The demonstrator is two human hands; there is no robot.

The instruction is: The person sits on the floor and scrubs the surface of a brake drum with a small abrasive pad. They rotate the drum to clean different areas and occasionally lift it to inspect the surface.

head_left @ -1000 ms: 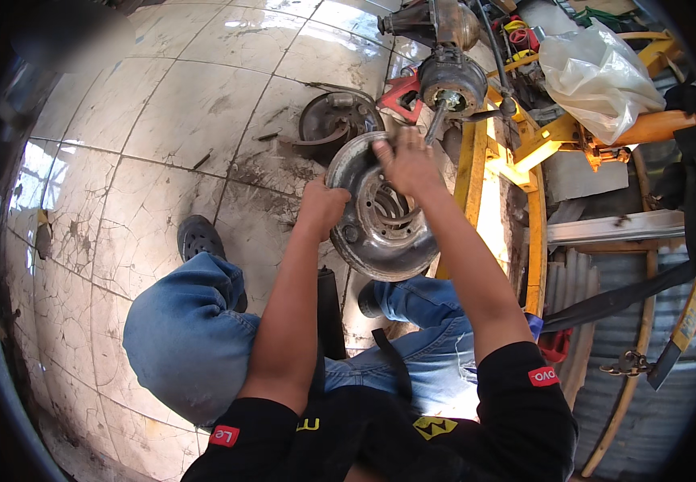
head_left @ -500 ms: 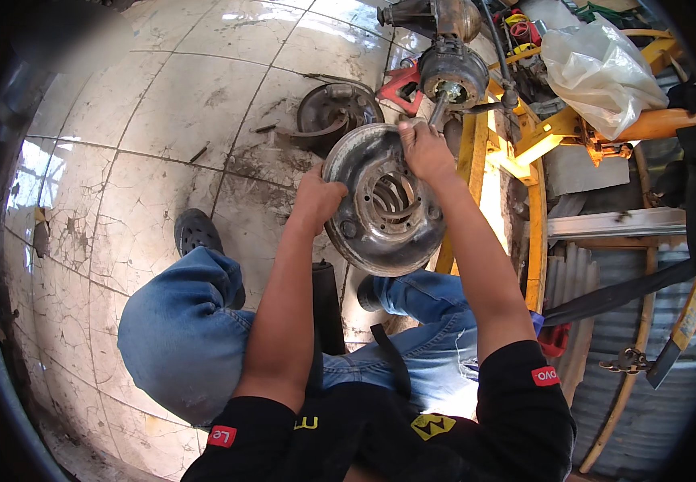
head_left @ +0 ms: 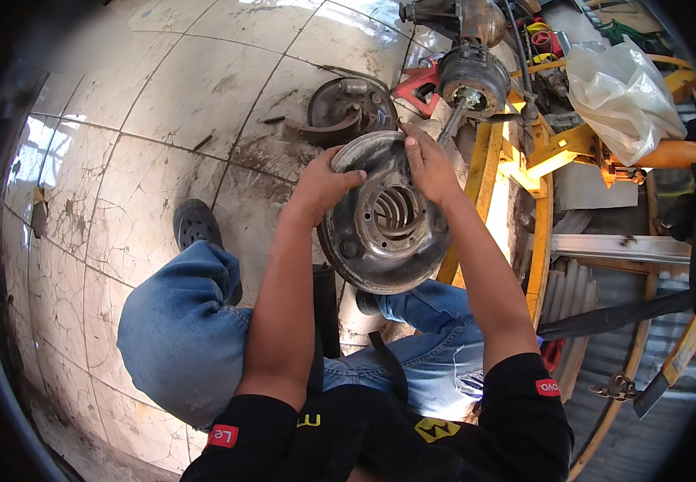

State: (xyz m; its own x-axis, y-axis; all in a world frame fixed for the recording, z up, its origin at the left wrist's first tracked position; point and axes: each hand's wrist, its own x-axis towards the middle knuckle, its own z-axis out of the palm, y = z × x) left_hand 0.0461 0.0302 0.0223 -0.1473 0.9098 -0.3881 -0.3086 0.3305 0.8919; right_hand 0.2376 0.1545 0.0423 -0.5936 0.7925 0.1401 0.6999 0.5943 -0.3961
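Note:
Between my hands I hold a round, worn brake backing plate (head_left: 350, 247), dark in the middle with a greyish rim, tilted above my legs. My left hand (head_left: 324, 186) grips its upper left edge, the thumb lying over the face. On the upper right edge my right hand (head_left: 430, 167) is closed, thumb on the near side; its other fingers are partly hidden behind the plate. Curved metal rings (head_left: 395, 210) show through the central hole. Just beyond the plate, a metal shaft (head_left: 453, 122) sticks out of the greasy hub of an axle (head_left: 472, 79).
A second backing plate (head_left: 346, 95) lies on the tiled floor by a curved brake shoe (head_left: 320, 132). A red stand (head_left: 419, 88) is beside the axle. Yellow frame bars (head_left: 538, 241) run along my right, with a clear plastic bag (head_left: 621, 100) on top.
The plate has come slightly lower and turned in my hands. My left hand has slid further up its edge, its thumb now over the face. The view has shifted a little.

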